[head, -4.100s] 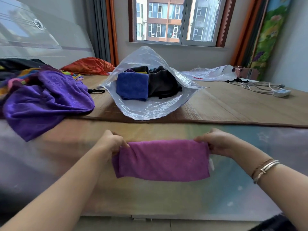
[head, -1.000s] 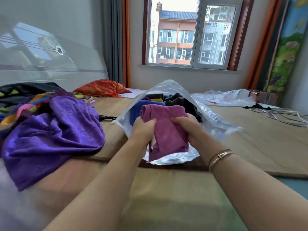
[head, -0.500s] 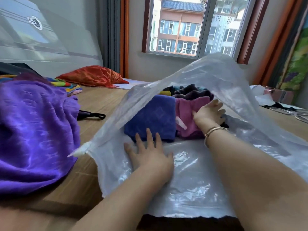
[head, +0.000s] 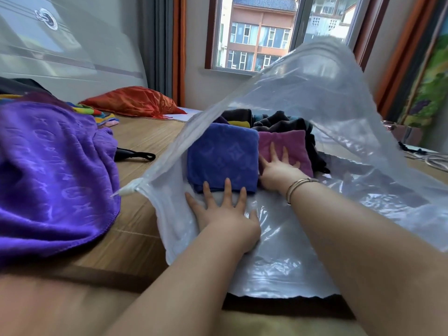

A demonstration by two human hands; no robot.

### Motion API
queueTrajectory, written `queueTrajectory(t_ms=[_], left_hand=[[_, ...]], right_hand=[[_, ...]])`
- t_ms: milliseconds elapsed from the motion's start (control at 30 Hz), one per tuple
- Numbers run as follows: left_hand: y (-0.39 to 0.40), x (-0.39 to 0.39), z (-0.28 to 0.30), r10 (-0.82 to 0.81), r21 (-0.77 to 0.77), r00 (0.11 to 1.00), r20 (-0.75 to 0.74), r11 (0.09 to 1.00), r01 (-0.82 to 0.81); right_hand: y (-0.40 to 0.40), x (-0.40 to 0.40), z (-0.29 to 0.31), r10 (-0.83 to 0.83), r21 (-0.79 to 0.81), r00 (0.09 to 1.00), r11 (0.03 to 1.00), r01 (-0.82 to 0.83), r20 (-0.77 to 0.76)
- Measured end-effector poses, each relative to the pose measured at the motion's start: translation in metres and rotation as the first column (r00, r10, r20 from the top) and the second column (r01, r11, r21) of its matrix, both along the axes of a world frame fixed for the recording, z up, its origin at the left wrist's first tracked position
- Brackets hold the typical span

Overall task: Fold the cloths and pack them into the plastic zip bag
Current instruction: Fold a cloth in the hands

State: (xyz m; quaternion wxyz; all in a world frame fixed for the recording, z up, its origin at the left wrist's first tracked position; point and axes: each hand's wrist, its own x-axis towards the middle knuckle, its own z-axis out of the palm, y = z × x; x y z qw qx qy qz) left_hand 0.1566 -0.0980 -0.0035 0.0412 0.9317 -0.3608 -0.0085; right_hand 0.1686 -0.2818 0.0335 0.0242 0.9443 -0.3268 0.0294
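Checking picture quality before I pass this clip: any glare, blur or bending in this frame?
Head view: daylight from the window puts bright glare on the crinkled plastic bag; forearms at the bottom edge are soft and stretched by the wide lens; the blue cloth and both hands stay sharp.

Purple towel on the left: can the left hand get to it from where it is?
Probably yes. The left hand lies flat on the zip bag's lower sheet at the open mouth, holding nothing; the purple towel lies beside the bag with nothing between them.
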Motion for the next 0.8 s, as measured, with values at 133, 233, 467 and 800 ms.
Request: queueTrajectory(t_ms=[133, 233, 467, 800], left_hand=[[0.000, 0.001, -0.001, -0.010, 0.013, 1.000, 0.008, 1.000, 0.010], [0.000, 0.001, 0.002, 0.008, 0.021, 1.000, -0.020, 1.000, -0.007], [0.018, -0.032, 0.034, -0.017, -0.256, 0.991, -0.135, 0.966, -0.019], [0.156, -0.099, 0.056, -0.111, -0.909, 0.940, -0.322, 0.314, -0.274]], right_hand=[[-0.008, 0.014, 0.000, -0.024, 0.018, 0.999, 1.000, 0.024, -0.034], [-0.007, 0.000, 0.007, 0.013, 0.024, 1.000, 1.000, -0.012, -0.029], [0.075, -0.080, 0.037, 0.044, -0.012, 0.999, 0.999, -0.043, 0.026], [0.221, -0.162, 0.046, 0.435, -0.160, 0.804, 0.900, -0.406, 0.405]])
